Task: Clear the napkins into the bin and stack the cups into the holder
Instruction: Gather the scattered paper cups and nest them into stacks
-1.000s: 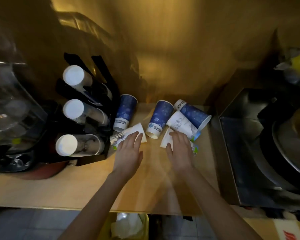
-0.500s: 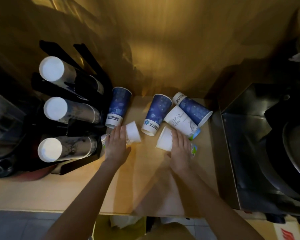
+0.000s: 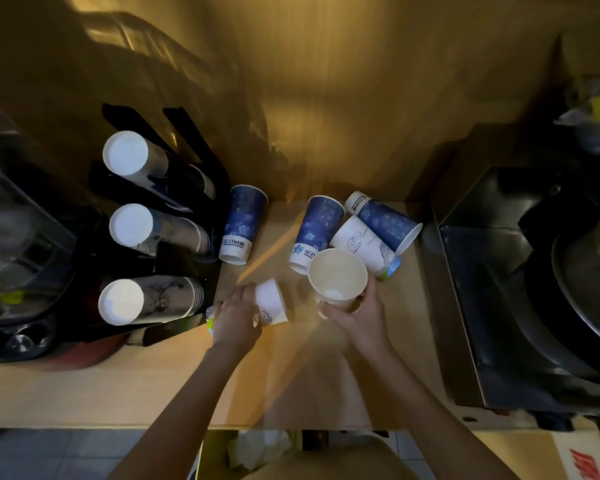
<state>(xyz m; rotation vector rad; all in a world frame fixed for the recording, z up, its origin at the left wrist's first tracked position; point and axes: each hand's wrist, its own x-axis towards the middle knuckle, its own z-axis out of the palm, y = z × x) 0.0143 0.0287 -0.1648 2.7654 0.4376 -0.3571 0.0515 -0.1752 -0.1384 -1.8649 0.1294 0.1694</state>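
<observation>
My left hand [image 3: 234,318] grips a white paper cup [image 3: 271,301], base pointing away from me, just above the wooden counter [image 3: 118,386]. My right hand [image 3: 357,313] holds a second white cup [image 3: 336,277] lifted, its open mouth facing up at me. Behind them lie a white cup [image 3: 364,245] and two blue cups [image 3: 317,232] [image 3: 383,220] on their sides. Another blue cup [image 3: 241,225] lies by the black cup holder [image 3: 174,202], whose three slots hold stacks of white cups [image 3: 146,299]. Crumpled napkins [image 3: 257,448] sit in the bin [image 3: 205,455] below the counter edge.
A dark metal appliance [image 3: 520,289] with a round pan fills the right side. Clear containers and dark equipment [image 3: 21,237] crowd the far left. A brown wall [image 3: 326,98] backs the counter.
Both hands went from flat on lying cups to closing on them. The right hand has lifted its cup and turned its mouth upward; the left has raised its cup off the counter.
</observation>
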